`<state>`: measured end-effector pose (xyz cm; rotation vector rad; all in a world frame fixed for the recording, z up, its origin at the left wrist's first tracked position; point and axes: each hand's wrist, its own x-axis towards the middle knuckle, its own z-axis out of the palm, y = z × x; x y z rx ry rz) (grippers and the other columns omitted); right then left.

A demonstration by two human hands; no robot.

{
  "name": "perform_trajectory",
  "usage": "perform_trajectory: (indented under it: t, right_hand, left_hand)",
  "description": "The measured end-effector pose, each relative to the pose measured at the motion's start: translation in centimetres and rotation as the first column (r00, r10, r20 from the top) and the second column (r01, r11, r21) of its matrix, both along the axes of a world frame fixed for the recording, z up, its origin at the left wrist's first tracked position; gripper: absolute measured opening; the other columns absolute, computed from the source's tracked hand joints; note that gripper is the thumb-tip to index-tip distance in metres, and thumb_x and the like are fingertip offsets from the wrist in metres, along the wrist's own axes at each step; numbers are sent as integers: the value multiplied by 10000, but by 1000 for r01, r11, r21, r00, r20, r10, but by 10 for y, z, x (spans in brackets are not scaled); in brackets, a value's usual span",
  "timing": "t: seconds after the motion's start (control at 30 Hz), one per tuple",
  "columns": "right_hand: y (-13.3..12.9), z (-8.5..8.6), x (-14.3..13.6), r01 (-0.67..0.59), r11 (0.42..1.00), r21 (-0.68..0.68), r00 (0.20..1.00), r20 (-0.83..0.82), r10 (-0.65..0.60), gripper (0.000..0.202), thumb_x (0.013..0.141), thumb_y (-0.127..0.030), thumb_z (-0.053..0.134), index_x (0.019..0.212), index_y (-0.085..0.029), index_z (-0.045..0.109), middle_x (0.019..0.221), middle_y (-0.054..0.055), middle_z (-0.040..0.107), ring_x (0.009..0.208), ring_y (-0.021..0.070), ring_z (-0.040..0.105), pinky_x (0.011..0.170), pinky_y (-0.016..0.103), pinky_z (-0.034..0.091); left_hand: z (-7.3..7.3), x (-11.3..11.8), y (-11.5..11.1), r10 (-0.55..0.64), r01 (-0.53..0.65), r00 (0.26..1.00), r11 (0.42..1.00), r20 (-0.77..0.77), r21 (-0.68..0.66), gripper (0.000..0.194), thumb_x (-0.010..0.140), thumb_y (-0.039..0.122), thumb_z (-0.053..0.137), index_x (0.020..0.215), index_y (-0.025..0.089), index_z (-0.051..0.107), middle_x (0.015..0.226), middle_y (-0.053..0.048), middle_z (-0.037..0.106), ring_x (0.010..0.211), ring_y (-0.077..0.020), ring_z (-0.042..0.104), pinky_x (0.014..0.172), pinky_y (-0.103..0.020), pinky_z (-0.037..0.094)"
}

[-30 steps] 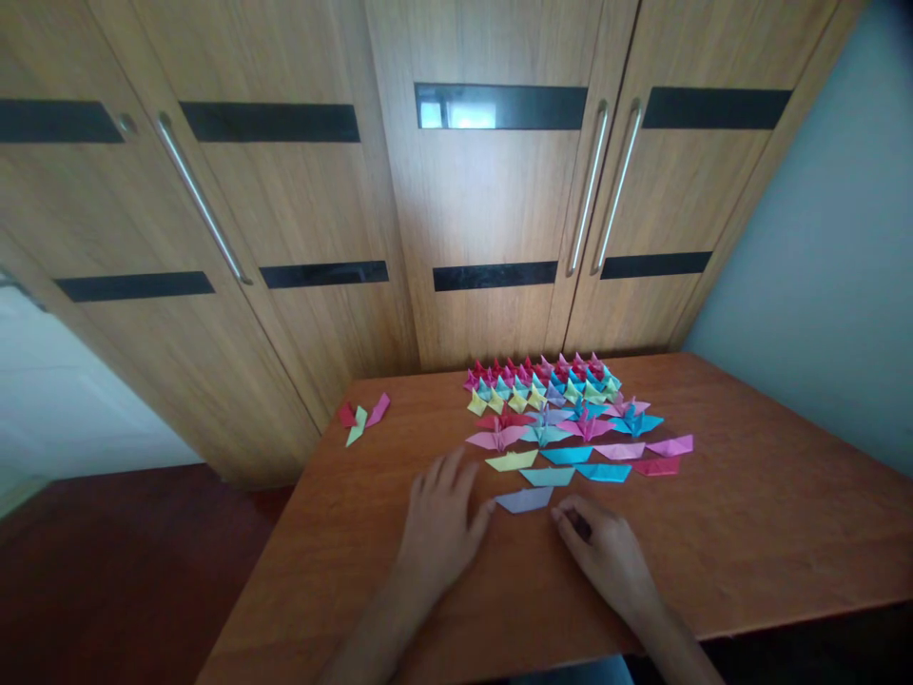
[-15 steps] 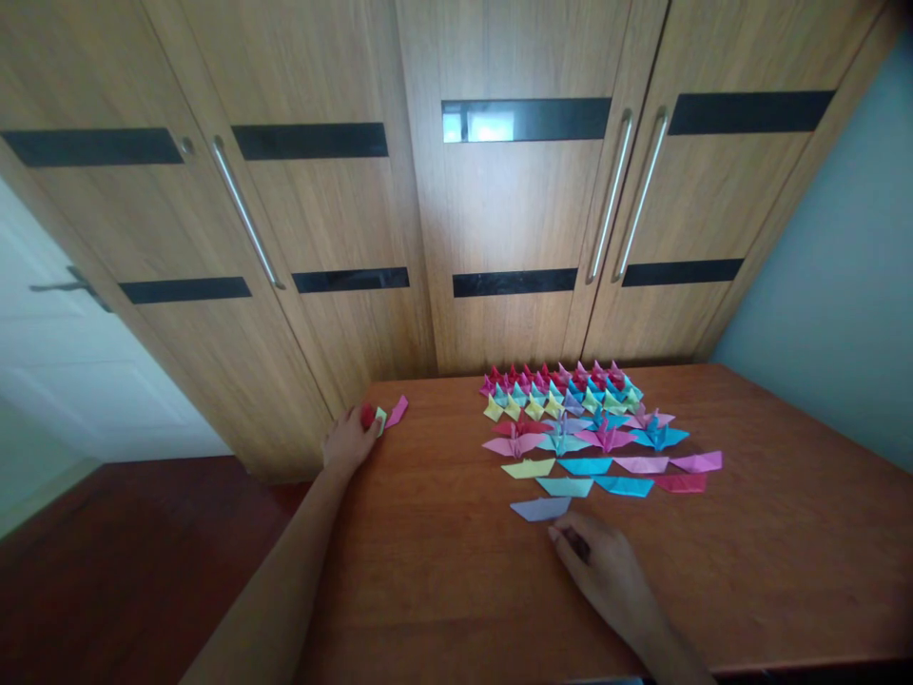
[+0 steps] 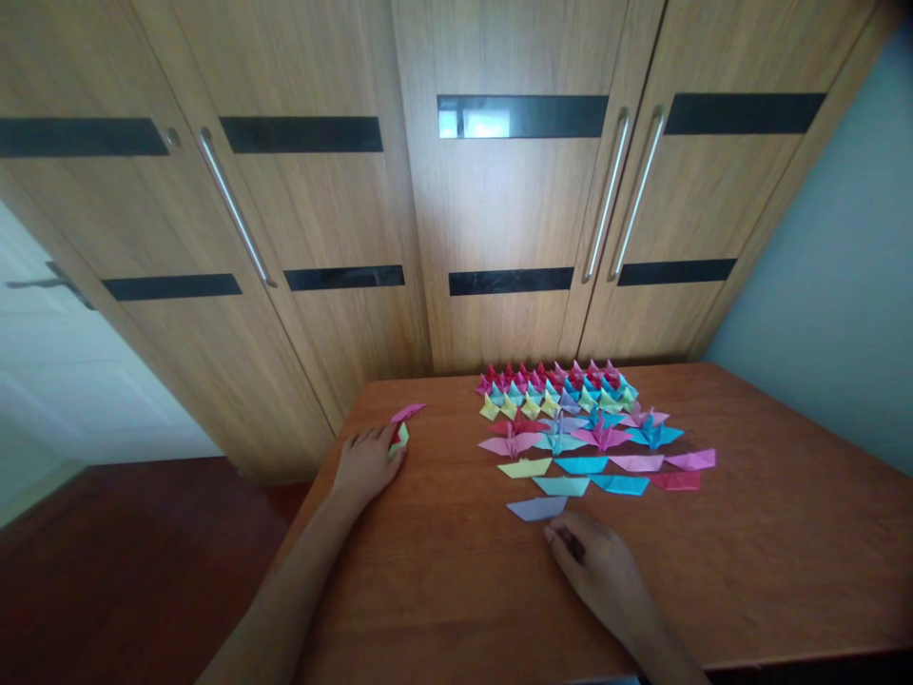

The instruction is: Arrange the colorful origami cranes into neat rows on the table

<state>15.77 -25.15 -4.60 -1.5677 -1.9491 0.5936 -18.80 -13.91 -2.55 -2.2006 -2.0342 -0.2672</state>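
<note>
My left hand (image 3: pixel 367 463) lies palm down at the table's left side, its fingers over a red paper piece (image 3: pixel 395 437) and a light green one (image 3: pixel 403 438). Just beyond its fingertips lies a pink folded piece (image 3: pixel 409 412). My right hand (image 3: pixel 586 552) rests on the table with fingers curled, touching or very near the right end of a grey-purple folded strip (image 3: pixel 536 509); whether it pinches anything is hidden. Behind that strip are flat folded pieces, among them a mint one (image 3: pixel 561 486), a blue one (image 3: pixel 620 485) and a red one (image 3: pixel 676 480).
Paper cranes with spread wings (image 3: pixel 601 437) stand behind the flat pieces, and tight rows of small folded cranes (image 3: pixel 549 385) are at the back edge of the brown table (image 3: pixel 442 590). Beyond stands a wooden wardrobe (image 3: pixel 499 209); a blue-grey wall is at the right.
My left hand has moved right and slightly nearer over the table, with the red and green pieces. The pink piece has shifted and turned. My right hand is nearly unchanged.
</note>
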Motion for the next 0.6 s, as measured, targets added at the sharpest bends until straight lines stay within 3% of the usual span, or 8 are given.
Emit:
perform_trajectory:
  t: [0.1,0.23,0.4,0.47,0.5,0.6]
  right_hand:
    - [0,0,1,4,1000,-7,1000,-6,-4,320,877,-400,371,766,-221,613,727,32,648,659,170,579,620,268,401]
    - [-1,0,0,11,1000,-4,1000,8,-11,296,880,-389,379,763,-226,597,728,22,644,665,171,583,626,272,400]
    - [-1,2,-1,15,1000,15,999,-32,-15,295,878,-394,397,744,-224,597,694,16,632,631,166,572,612,266,400]
    - [0,2,1,12,1000,9,996,-84,-11,291,873,-399,415,736,-221,601,676,10,621,616,160,560,596,257,397]
    - [1,2,2,11,1000,5,993,-117,-11,291,869,-404,424,730,-218,600,665,6,612,607,156,551,584,252,394]
    - [4,3,3,30,1000,-8,968,-248,-31,301,859,-431,448,713,-207,585,633,-3,575,590,145,526,560,239,387]
  left_hand:
    - [2,4,-4,-25,25,1000,1000,15,3,438,885,402,384,1276,222,470,1121,-107,638,1006,-268,586,911,-392,359]
    - [4,3,-6,-5,5,979,1000,202,0,384,901,364,352,1197,229,555,1079,-83,668,952,-256,621,841,-351,424]
    - [19,4,-9,-18,-27,931,993,365,118,419,924,341,278,1151,178,590,1181,-71,622,1095,-222,556,947,-329,403]
    - [28,13,-14,-72,-53,835,976,545,211,431,921,371,292,1151,165,592,1192,-74,614,1118,-221,538,975,-345,390]
    - [32,20,-18,-108,-65,749,970,654,236,437,912,399,318,1145,159,599,1177,-78,623,1101,-224,548,965,-353,401]
    - [38,51,-36,-99,-41,404,991,909,126,502,857,498,425,1138,125,610,1050,-107,677,930,-223,623,839,-340,478]
